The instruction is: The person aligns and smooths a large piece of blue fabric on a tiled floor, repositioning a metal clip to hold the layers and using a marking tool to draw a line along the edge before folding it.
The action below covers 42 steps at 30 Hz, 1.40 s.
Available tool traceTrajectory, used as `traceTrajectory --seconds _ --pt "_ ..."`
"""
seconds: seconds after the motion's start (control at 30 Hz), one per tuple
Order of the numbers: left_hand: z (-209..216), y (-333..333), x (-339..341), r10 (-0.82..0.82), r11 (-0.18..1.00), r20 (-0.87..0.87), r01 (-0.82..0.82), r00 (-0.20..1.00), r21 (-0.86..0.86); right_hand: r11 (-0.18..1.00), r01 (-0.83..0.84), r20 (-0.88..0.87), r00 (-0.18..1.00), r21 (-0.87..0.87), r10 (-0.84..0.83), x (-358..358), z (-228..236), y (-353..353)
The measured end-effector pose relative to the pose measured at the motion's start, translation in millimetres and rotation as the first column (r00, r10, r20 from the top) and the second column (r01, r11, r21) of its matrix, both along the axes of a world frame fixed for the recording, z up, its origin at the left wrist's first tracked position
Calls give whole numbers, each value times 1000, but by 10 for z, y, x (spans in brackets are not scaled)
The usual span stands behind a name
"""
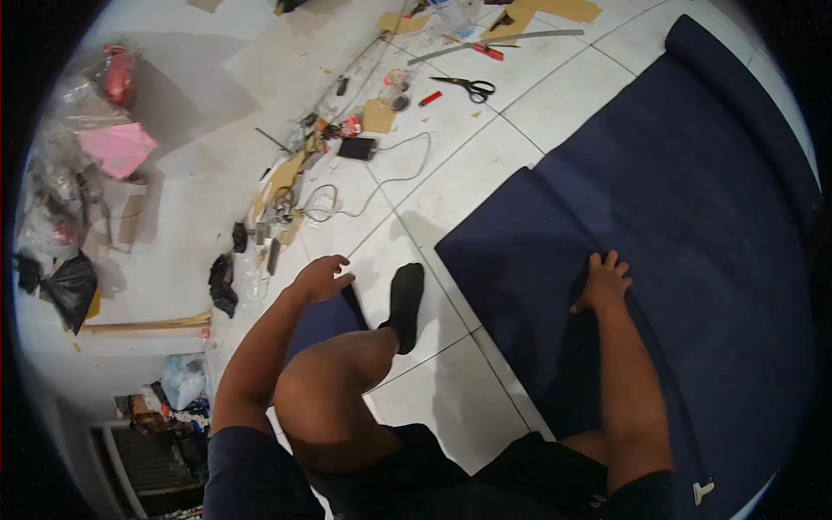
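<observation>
A large sheet of dark navy fabric point(711, 251) covers the floor on my right, with a thick roll point(737, 78) at its far end. My right hand point(604, 282) lies on it with the fingers spread, beside a fold or edge line running lengthwise. On the other side, my left hand point(321, 279) hovers near my black-socked foot point(405, 299), its fingers apart and nothing in them. A smaller navy piece point(322, 326) shows below that hand, partly hidden by my arm and knee. A white clip point(702, 492) rests on the fabric at the near right.
Black scissors point(468, 87), a red lighter point(431, 99) and a red-handled tool point(488, 51) lie on the white tiles ahead. A phone point(356, 149) with a cable sits among scraps along the wall. Plastic bags point(69, 290) and a pink sheet point(117, 148) are at far left.
</observation>
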<state>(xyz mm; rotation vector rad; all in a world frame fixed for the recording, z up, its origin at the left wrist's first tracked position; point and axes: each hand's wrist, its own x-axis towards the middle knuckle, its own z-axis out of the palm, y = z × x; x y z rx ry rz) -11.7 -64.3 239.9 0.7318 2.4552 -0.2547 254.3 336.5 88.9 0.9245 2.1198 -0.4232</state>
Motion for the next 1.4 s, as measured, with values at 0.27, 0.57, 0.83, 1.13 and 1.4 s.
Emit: traceTrajectory --seconds 0.27,0.57,0.83,1.13,1.4 --pt "-977 564 -47 -101 990 325 65 940 121 999 -41 143 989 2 40 -214 -62 10" --pt "-1635 955 -205 -123 928 447 -57 886 367 999 -47 24 999 8 47 -231 58 31" --pt "-2053 1015 -444 -166 919 543 -71 823 388 990 62 -780 623 125 60 -799 -169 -287" --pt "-2288 809 -306 -348 785 183 179 920 593 945 117 -624 774 306 106 -1281 -880 -496" --pt "-2406 770 -354 -312 690 176 96 934 718 962 133 -502 865 239 5 -1487 -766 -454"
